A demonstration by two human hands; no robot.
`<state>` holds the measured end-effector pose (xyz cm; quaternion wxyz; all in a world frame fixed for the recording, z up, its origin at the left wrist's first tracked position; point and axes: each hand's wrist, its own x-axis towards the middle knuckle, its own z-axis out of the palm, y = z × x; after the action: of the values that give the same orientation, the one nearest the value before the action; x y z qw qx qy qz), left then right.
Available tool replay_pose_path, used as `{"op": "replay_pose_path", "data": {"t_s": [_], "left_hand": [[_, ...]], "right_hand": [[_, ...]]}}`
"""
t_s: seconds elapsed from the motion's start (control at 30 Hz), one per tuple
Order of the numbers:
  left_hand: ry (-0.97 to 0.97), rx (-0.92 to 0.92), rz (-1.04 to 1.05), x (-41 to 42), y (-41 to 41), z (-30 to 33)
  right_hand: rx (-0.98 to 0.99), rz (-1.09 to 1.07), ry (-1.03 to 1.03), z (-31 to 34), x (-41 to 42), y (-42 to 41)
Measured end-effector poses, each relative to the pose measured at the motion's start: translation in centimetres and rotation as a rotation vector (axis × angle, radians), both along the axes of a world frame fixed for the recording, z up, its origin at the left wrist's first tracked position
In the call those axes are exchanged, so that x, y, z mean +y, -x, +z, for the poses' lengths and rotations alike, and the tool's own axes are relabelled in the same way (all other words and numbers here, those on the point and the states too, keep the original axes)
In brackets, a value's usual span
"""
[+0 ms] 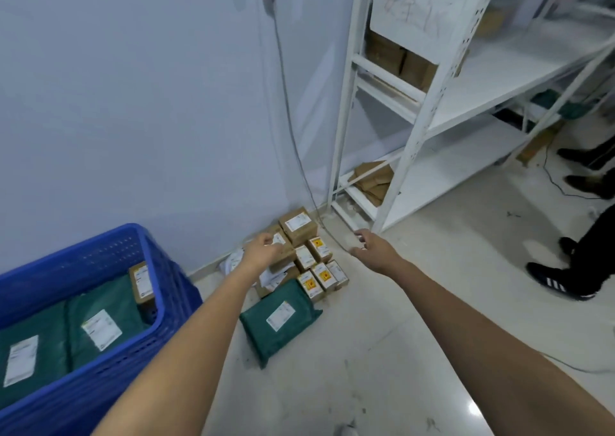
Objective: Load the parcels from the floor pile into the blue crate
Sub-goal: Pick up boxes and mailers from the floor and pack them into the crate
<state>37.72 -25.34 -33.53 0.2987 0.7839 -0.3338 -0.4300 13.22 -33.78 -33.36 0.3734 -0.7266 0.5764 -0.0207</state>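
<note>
Both arms are reaching out over the floor pile (301,262) by the wall. The left hand (263,251) is hovering over a brown box (283,252), fingers curling, grip unclear. The right hand (367,244) is hanging spread, holding nothing. The blue crate (159,269) is sitting left, already holding green bags (96,329).

White metal shelving unit (429,109) stands against the pale wall (133,102), right of centre. Brown cardboard boxes (399,57) sit on an upper shelf; flattened cardboard (374,179) lies on the bottom shelf. White sheet with red handwriting (416,6) hangs on the frame's end. Grey cable (286,102) runs down the wall to the floor (382,352). At the right edge, another person's dark trousers and black shoe with white stripes (555,282); further dark shoes (585,182) behind.
</note>
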Motion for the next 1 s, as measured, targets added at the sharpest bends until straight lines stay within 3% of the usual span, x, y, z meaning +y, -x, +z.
{"op": "replay_pose_path", "data": {"t_s": [0.3, 1.0], "left_hand": [[-0.098, 0.015, 0.010, -4.2, 4.3, -2.0], [-0.285, 0.326, 0.242, -23.7, 4.5, -20.6]], "right_hand": [[-0.003, 0.069, -0.063, -3.0, -6.4, 2.5], [0.122, 0.079, -0.259, -19.8, -26.2, -0.8]]}}
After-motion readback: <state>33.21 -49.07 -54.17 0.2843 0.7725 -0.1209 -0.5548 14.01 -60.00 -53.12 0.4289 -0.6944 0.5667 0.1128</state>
